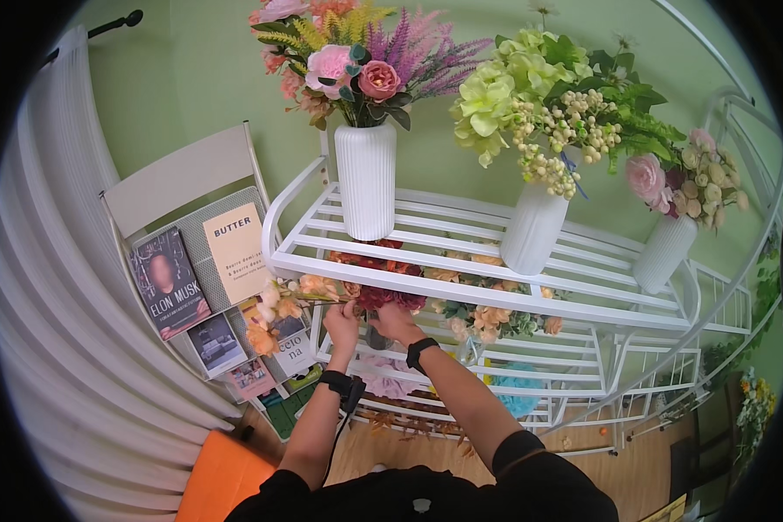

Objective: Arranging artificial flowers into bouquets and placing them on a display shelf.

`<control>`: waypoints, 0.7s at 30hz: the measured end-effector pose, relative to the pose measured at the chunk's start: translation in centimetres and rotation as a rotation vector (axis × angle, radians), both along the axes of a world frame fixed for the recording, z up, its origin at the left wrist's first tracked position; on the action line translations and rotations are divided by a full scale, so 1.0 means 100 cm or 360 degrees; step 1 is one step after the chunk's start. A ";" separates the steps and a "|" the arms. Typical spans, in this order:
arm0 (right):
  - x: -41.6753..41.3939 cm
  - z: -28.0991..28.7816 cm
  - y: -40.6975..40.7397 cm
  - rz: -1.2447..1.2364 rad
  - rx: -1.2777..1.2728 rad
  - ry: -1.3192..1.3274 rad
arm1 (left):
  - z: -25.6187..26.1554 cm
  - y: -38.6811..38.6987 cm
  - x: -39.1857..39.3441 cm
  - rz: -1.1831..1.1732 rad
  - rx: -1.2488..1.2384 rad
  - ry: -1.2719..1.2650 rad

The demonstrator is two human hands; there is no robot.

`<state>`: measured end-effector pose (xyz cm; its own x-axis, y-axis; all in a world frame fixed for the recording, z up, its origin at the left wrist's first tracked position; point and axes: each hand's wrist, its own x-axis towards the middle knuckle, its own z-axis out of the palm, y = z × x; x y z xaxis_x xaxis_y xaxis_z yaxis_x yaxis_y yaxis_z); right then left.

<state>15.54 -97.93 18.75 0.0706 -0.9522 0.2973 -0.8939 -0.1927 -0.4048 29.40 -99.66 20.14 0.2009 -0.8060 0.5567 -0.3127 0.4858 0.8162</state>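
Both hands reach to the second tier of a white metal shelf rack (430,287), just below its top shelf. My left hand (342,324) is closed around the stem of a branch of peach artificial flowers (261,338), whose blooms point left. My right hand (395,324) is beside it at the dark red flowers (391,297), by the neck of a dark glass vase (378,339); its fingertips are hidden, so its grip cannot be told. To the right, peach flowers (489,316) stand in a clear glass vase (470,351).
White ribbed vases with flowers (365,183) (535,228) (665,254) stand on the top shelf. Left are a rack of books (238,251), a white curtain (72,261) and an orange seat (225,479). Lower tiers hold a turquoise flower (515,389) and lilac flowers (386,377).
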 end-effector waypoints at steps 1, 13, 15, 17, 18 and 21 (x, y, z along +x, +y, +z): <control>-0.002 -0.002 -0.001 0.0001 -0.0022 0.0015 | -0.001 -0.002 -0.002 -0.0036 -0.0019 0.0071; -0.008 -0.003 -0.010 0.0058 0.0090 -0.0014 | -0.006 -0.007 0.001 -0.0065 -0.0084 -0.0216; -0.003 0.002 -0.010 0.0083 0.0088 -0.0003 | -0.012 -0.014 0.005 -0.0105 -0.0077 -0.0116; 0.004 0.011 -0.004 0.0134 0.0109 -0.0016 | -0.013 -0.014 0.010 -0.0126 -0.0038 -0.0093; -0.001 0.009 -0.004 0.0113 0.0111 0.0014 | -0.009 -0.013 0.005 -0.0158 -0.0021 -0.0107; -0.007 0.002 -0.007 0.0078 0.0134 0.0075 | 0.001 -0.010 -0.003 -0.0200 -0.0036 -0.0157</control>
